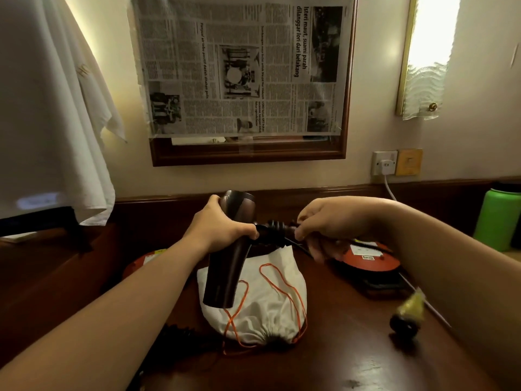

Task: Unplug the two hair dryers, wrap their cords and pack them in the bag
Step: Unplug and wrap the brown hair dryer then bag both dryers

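My left hand (220, 224) grips a dark brown hair dryer (225, 266) by its body, nozzle pointing down toward me. Its black cord (275, 231) is coiled in several turns around the handle, which sticks out to the right. My right hand (318, 224) pinches the cord at the handle's end, and a loose length runs down under that hand. Below the dryer lies a white drawstring bag (267, 303) with orange strings, its mouth gathered shut toward me and bulging with something inside. A black coiled cord (180, 331) shows at the bag's lower left.
A red and black extension reel (369, 261) sits right of the bag, its white cable (390, 190) plugged into the wall socket (384, 165). A blurred dark plug (406, 317) lies on the desk at right. A green bottle (496, 218) stands far right. White cloth (53, 122) hangs left.
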A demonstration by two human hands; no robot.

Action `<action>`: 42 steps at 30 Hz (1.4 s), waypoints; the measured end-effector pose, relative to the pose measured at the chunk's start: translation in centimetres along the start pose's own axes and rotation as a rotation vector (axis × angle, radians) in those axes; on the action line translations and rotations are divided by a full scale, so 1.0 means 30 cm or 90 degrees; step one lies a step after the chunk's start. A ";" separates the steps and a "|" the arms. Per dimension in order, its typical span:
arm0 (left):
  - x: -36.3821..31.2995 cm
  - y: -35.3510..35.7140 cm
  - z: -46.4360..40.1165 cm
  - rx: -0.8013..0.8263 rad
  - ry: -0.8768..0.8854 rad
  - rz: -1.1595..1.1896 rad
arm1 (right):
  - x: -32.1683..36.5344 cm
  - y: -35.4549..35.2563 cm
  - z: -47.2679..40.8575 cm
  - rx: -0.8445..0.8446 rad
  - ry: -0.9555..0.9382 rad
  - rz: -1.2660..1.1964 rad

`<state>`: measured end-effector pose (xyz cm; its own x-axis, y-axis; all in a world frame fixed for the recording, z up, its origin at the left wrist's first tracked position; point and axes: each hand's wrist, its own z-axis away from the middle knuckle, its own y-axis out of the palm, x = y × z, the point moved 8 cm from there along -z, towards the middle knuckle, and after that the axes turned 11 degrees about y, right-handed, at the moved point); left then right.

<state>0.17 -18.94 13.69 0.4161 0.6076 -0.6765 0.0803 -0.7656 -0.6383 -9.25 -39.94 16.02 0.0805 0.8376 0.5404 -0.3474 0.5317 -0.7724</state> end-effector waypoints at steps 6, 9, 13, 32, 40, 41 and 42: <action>0.013 -0.028 0.004 -0.068 -0.046 0.220 | -0.045 0.121 -0.052 0.020 -0.039 -0.061; -0.017 -0.005 0.008 -0.013 -0.027 0.250 | -0.090 0.152 -0.086 0.027 -0.039 -0.062; -0.031 0.001 0.014 0.039 -0.016 0.263 | -0.145 0.111 -0.096 -0.043 -0.044 -0.063; -0.058 -0.033 0.012 0.034 0.012 -0.006 | -0.037 -0.234 -0.018 -0.267 0.069 0.197; -0.016 -0.096 0.022 -0.123 0.019 0.086 | 0.020 -0.079 0.070 -0.079 0.008 -0.039; -0.012 -0.102 0.019 -0.135 0.014 0.115 | 0.016 -0.054 0.067 -0.061 -0.009 -0.072; -0.013 -0.106 0.018 -0.141 0.013 0.137 | 0.010 -0.031 0.061 -0.046 -0.024 -0.095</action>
<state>-0.73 -16.64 15.79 0.4626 0.4243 -0.7784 0.1836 -0.9048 -0.3841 -10.62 -40.42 17.52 0.0909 0.7436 0.6624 -0.2665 0.6591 -0.7033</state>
